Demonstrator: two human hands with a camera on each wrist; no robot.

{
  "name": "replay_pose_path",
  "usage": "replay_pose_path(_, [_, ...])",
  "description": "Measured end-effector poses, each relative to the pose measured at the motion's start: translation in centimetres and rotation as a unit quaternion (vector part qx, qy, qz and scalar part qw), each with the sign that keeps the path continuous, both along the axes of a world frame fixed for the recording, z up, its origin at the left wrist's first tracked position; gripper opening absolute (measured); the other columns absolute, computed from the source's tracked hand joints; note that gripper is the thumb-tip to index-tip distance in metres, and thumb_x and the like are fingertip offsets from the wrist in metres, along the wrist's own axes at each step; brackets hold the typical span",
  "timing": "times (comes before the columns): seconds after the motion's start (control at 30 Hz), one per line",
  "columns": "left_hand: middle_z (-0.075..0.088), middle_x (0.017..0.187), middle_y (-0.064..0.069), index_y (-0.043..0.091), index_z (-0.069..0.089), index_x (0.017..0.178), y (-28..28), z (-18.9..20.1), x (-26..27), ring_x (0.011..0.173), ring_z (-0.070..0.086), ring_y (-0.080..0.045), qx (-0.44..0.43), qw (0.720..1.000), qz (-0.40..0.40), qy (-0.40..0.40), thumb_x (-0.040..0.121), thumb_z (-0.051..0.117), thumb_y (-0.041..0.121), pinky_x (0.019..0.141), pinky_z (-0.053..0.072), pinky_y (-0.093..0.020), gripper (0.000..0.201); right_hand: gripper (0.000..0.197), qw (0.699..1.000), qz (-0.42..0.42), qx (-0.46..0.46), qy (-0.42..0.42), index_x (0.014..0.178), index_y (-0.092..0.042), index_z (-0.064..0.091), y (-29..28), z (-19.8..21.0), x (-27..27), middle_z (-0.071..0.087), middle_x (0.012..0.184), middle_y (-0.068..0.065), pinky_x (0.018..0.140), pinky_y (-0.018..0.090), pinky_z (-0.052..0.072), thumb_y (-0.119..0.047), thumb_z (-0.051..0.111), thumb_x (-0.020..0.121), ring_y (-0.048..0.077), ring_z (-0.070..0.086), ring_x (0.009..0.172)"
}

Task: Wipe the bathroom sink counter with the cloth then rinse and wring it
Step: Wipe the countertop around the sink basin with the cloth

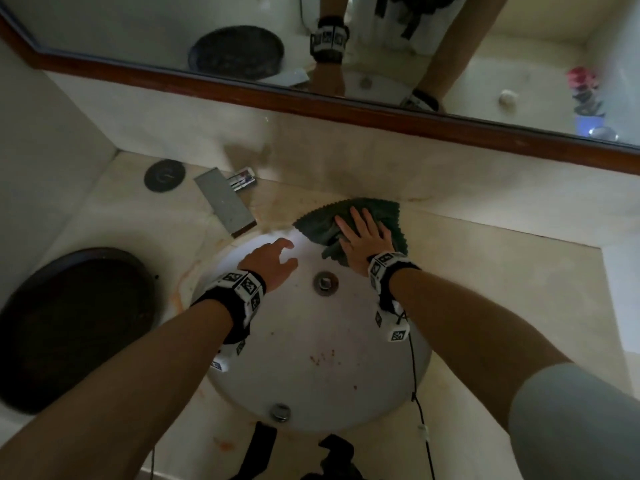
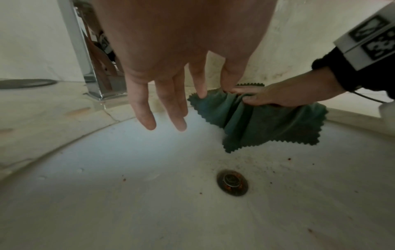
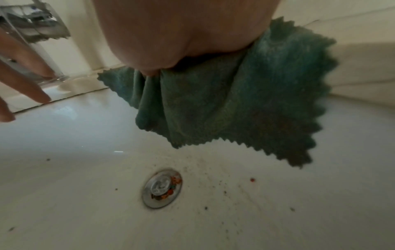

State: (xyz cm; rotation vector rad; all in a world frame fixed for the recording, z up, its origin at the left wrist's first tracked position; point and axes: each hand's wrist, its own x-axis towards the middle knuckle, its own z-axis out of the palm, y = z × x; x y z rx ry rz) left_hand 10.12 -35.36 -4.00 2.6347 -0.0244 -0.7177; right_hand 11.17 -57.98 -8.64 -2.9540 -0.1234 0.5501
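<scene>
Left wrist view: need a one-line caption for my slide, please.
Right hand presses a green cloth on the sink rim; left hand hovers empty above the basin.

A home bathroom is indicated. A round white sink (image 1: 311, 341) with a metal drain (image 1: 325, 281) is set into a marble counter (image 1: 485, 271); a chrome tap (image 1: 225, 202) and a wood-framed mirror (image 1: 346, 105) are mounted behind.

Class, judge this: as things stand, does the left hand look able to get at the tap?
Probably yes. The left hand hangs open and holds nothing, over the basin's left side, with the tap just beyond it. Nothing lies between them; the right hand and cloth are off to the other side.
</scene>
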Motion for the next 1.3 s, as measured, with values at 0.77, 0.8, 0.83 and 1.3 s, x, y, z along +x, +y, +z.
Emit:
replay_pose_path(0.77, [0.040,0.146,-0.007,0.037,0.029,0.143,-5.5,1.5,-2.2,0.131,0.038,-0.034,0.024,0.992,-0.124,-0.025,0.092,0.047,0.046,0.106,0.031,-0.056,0.055,0.071,0.939,-0.341,-0.032,0.020,0.151,-0.038,-0.010,-6.7,-0.5,-16.7,-0.021,0.160,0.002,0.116,0.054,-0.004,-0.066,0.020,0.094,0.027,-0.018,0.147])
replay_pose_path(0.8, [0.040,0.145,-0.008,0.037,0.030,0.143,-5.3,1.4,-2.1,0.130,0.038,-0.034,0.025,0.992,-0.120,-0.022,0.092,0.047,0.045,0.106,0.031,-0.056,0.054,0.069,0.942,-0.332,-0.038,0.020,0.151,-0.038,-0.009,-6.9,-0.5,-16.3,-0.021,0.160,0.001,0.116,0.054,-0.004,-0.065,0.020,0.094,0.026,-0.018,0.147])
replay_pose_path(0.83, [0.041,0.145,-0.008,0.037,0.030,0.143,-5.1,1.3,-1.9,0.130,0.039,-0.034,0.025,0.993,-0.117,-0.022,0.092,0.047,0.045,0.106,0.031,-0.056,0.054,0.068,0.945,-0.323,-0.041,0.021,0.151,-0.037,-0.009,-7.0,-0.4,-15.9,-0.021,0.160,0.001,0.116,0.053,-0.004,-0.064,0.019,0.095,0.026,-0.018,0.147])
replay_pose_path(1.3, [0.049,0.137,-0.007,0.035,0.040,0.136,0.8,0.1,1.0,0.122,0.048,-0.031,0.022,0.999,-0.019,-0.039,0.091,0.048,0.045,0.100,0.040,-0.043,0.046,0.062,0.993,-0.105,-0.046,-0.019,0.154,-0.024,-0.005,-3.4,-0.7,-3.5,-0.011,0.162,-0.001,0.121,0.040,0.004,-0.049,0.014,0.100,0.022,-0.008,0.149])
